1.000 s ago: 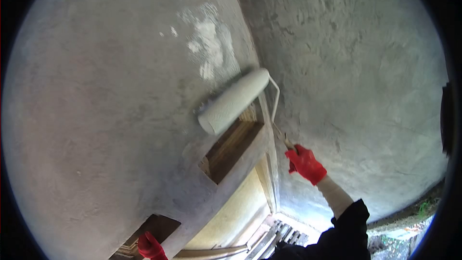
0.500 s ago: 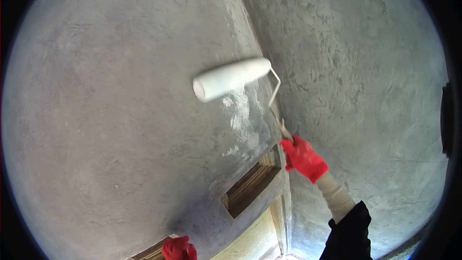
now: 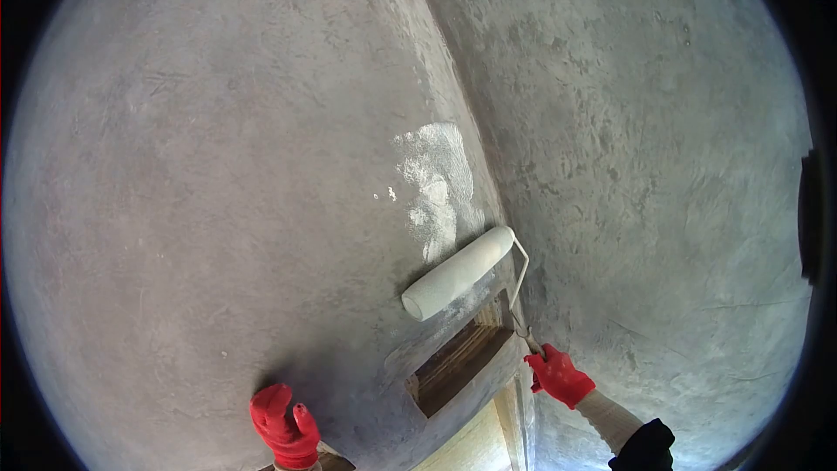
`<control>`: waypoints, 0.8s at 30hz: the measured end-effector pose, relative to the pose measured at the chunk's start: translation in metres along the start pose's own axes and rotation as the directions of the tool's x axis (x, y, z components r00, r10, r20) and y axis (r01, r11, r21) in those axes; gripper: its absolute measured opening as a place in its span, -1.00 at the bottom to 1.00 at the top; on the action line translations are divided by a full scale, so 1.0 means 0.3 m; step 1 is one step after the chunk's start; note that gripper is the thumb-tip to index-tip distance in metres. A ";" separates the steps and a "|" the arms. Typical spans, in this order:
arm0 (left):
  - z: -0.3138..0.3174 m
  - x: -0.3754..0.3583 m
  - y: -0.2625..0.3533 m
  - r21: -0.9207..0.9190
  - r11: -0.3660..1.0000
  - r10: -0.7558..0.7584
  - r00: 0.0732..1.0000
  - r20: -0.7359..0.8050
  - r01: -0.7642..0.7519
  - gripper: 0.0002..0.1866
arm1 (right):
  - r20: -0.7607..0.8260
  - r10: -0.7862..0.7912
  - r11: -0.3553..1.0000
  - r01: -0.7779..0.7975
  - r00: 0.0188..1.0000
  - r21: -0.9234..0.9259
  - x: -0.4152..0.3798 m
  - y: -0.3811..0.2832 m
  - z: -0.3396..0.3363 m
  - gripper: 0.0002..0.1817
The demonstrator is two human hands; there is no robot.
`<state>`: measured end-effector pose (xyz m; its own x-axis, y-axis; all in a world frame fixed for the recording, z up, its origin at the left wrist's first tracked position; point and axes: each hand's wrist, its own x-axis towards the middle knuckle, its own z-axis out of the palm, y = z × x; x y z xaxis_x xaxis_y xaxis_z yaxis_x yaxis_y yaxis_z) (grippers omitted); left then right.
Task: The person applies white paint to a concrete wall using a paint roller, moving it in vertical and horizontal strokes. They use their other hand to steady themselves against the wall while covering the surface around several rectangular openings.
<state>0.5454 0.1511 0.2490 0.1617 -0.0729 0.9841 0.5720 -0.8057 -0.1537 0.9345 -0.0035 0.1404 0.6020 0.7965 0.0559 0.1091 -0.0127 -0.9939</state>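
Observation:
In a red glove, my right hand (image 3: 558, 377) is closed around the handle of a paint roller (image 3: 458, 275). The white roller sleeve slants across the grey wall (image 3: 261, 157), close above a rectangular recess (image 3: 462, 362) and just left of the corner. A patch of wet white paint (image 3: 436, 187) runs up the wall above the sleeve. My left hand (image 3: 286, 427), also red-gloved, is raised at the lower left near the wall, holding nothing, its thumb apart from the fingers.
A second grey wall (image 3: 645, 166) meets the first along a corner line at the right. Below the recess, a pale lit surface (image 3: 471, 436) shows at the bottom edge. Part of another wood-lined opening (image 3: 336, 460) appears beside my left wrist.
The roller has come down the wall toward the recess, uncovering more of the white patch, and my right hand has lowered. My left hand has risen into view and its thumb has spread.

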 end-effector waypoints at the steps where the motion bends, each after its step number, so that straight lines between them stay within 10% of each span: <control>1: 0.004 0.000 0.000 -0.002 1.000 0.000 1.000 -0.003 0.000 -0.72 | -0.003 -0.002 1.000 0.002 1.000 -0.001 0.007 -0.021 -0.006 -0.64; 12: 0.009 0.000 0.018 0.013 1.000 0.013 0.999 -0.029 -0.013 -0.82 | -0.035 -0.366 0.929 0.367 0.930 0.038 0.123 -0.835 -0.048 -0.51; 15: 0.050 0.017 0.119 -0.316 0.927 -0.222 0.974 -0.035 0.200 -0.84 | 0.006 -0.359 0.932 0.358 0.933 0.050 0.118 -0.759 -0.056 -0.52; 18: 0.118 0.123 0.275 -0.418 0.881 -0.134 0.965 0.227 0.221 -0.88 | 0.026 -0.234 0.970 0.232 0.972 0.071 0.082 -0.521 -0.037 -0.56; 20: 0.193 0.155 0.418 -0.489 0.658 -0.297 0.794 0.530 0.573 -0.76 | 0.050 -0.151 0.985 0.146 0.987 0.089 0.027 -0.377 -0.024 -0.58; 24: 0.458 0.192 0.577 -0.393 0.380 -0.093 0.457 0.884 0.837 -0.55 | 0.077 -0.047 0.996 0.041 0.996 0.078 -0.059 -0.340 -0.025 -0.56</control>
<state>0.7643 0.0883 0.2670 0.7319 0.5617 0.3859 0.0370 -0.5982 0.8005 0.9186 -0.0209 0.2414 0.5332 0.8406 0.0949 0.0714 0.0671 -0.9952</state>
